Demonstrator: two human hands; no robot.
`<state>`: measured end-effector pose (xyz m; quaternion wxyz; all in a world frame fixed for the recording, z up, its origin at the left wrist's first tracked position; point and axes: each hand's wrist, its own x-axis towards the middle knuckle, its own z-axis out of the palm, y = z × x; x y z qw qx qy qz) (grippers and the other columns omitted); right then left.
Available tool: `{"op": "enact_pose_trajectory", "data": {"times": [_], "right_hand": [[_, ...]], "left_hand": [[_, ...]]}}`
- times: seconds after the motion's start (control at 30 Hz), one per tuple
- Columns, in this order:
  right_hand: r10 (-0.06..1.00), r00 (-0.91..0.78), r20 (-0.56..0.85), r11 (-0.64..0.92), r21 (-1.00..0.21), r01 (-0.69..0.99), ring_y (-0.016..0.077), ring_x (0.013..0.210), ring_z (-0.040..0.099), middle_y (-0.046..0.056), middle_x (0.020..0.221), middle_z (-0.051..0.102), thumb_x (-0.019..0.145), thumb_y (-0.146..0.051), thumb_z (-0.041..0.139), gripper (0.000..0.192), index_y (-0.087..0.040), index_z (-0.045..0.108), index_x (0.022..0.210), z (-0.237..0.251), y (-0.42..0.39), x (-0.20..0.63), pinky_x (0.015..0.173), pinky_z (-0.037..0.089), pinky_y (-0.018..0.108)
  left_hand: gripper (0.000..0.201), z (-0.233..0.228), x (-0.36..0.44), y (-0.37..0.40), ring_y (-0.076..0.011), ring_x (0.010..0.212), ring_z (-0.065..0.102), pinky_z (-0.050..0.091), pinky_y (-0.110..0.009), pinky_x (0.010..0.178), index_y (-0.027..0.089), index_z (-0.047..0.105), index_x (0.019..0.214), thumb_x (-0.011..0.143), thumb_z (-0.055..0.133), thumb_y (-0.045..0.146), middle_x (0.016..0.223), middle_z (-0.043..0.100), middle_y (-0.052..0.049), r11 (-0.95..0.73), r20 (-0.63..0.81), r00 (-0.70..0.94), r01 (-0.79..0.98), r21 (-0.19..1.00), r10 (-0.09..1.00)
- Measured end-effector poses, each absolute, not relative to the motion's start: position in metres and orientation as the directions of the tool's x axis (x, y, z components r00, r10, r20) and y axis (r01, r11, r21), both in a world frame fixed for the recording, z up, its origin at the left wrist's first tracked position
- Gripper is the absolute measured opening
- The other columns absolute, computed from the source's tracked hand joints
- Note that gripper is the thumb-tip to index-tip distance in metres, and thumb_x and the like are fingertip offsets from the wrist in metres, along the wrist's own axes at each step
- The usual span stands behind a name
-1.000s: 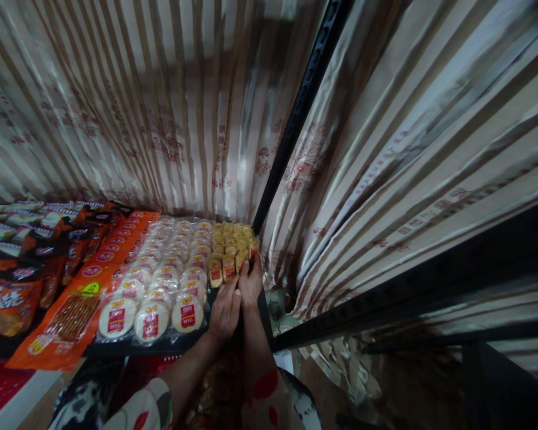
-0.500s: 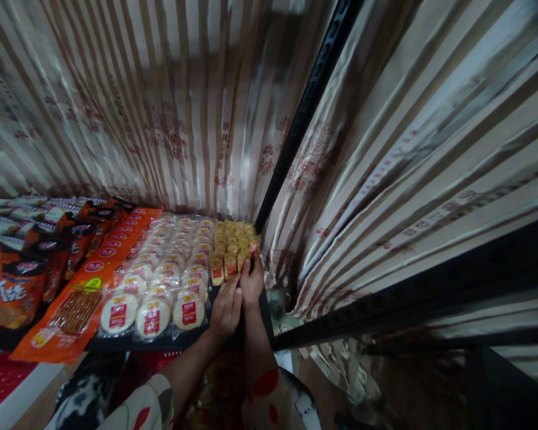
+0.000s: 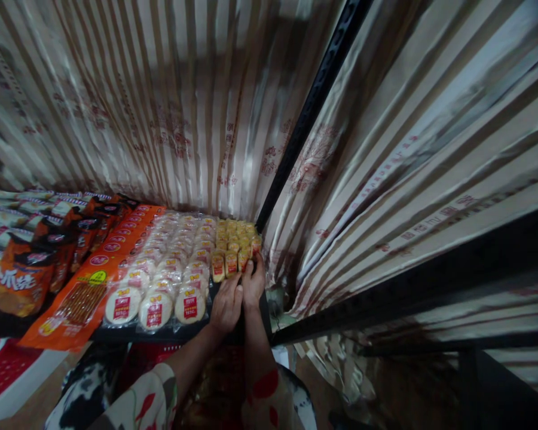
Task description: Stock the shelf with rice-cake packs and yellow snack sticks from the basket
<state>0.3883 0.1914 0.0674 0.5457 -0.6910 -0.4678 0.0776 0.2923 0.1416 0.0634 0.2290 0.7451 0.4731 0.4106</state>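
Small yellow wrapped snacks (image 3: 231,263) with red labels stand in rows at the shelf's right end. My left hand (image 3: 226,304) rests at the front of these rows, its fingers stretched forward and touching or nearly touching the front packs. Beside it, my right hand (image 3: 253,285) has its thumb and fingers at the front right snack pack (image 3: 256,245), which shows just above the fingertips. My hands touch each other side by side. Left of them lie rows of round white crackers (image 3: 190,306) in clear wrappers, with red labels.
Orange packs of brown sticks (image 3: 83,301) and orange-and-black snack bags (image 3: 20,278) fill the shelf further left. A black slotted post (image 3: 305,107) rises at the back right corner. Striped curtain (image 3: 197,119) hangs behind. A black bar (image 3: 407,283) runs to the right.
The view has shifted slightly, so the goods on the left sit a little further right and higher. Both hands stay at the yellow snacks with almost no movement.
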Motion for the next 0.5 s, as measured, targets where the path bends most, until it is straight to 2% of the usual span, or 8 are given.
{"op": "enact_pose_trajectory", "data": {"times": [0.17,0.37,0.5], "right_hand": [[0.736,0.548,0.398,0.031,-0.828,0.559,0.0233,0.117,0.052,0.017,0.123,0.058,0.088,-0.038,0.031,0.048,-0.011,0.053,0.121,0.066,0.174,0.385,0.1,0.039,0.041],[0.732,0.605,0.313,-0.049,-0.861,0.505,0.0249,0.11,0.056,0.019,0.117,0.061,0.085,-0.039,0.034,0.047,-0.01,0.057,0.114,0.055,0.15,0.385,0.096,0.042,0.041],[0.727,0.604,0.325,-0.034,-0.862,0.505,0.0229,0.103,0.059,0.018,0.113,0.063,0.084,-0.035,0.034,0.043,-0.011,0.058,0.111,0.049,0.135,0.383,0.092,0.046,0.039]], "left_hand": [[0.044,0.07,0.292,0.138,-0.0218,0.114,0.056,0.045,-0.043,0.101,0.01,0.052,0.125,0.095,0.024,0.027,0.121,0.062,-0.015,-0.462,0.414,0.218,0.551,0.695,0.884],[0.041,0.076,0.292,0.127,-0.0211,0.111,0.058,0.047,-0.043,0.099,0.01,0.055,0.12,0.091,0.028,0.02,0.116,0.064,-0.014,-0.499,0.413,0.287,0.6,0.626,0.864],[0.041,0.071,0.291,0.113,-0.0207,0.111,0.058,0.047,-0.043,0.099,0.01,0.055,0.12,0.089,0.028,0.017,0.117,0.064,-0.013,-0.486,0.397,0.289,0.619,0.617,0.871]]}}
